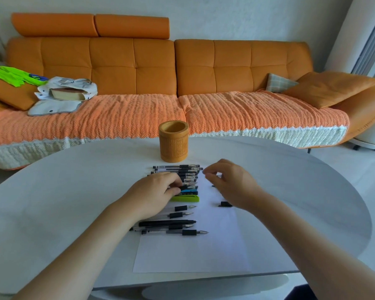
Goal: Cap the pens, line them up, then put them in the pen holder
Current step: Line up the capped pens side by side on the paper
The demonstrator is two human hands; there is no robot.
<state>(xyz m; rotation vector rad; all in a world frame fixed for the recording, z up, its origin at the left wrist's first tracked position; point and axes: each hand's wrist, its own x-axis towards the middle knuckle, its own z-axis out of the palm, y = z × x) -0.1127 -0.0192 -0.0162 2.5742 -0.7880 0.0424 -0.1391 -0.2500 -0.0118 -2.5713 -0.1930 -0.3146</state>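
Note:
Several black pens (178,169) lie side by side in a row on a white sheet of paper (193,252), tips pointing right; the far ones wear caps, the near ones (182,232) show bare tips. A green-capped pen (185,198) and a blue one (188,192) lie mid-row. My left hand (154,191) rests over the middle of the row, its fingers curled on a black pen there. My right hand (227,182) hovers just right of the row, thumb and forefinger pinching what looks like a small clear cap. A loose black cap (225,204) lies under the right wrist. The orange pen holder (174,141) stands behind the row.
The round white table (74,202) holds everything. Behind it runs an orange sofa (156,68) with an orange blanket, a bag with a book (67,92) at its left and cushions (329,87) at its right.

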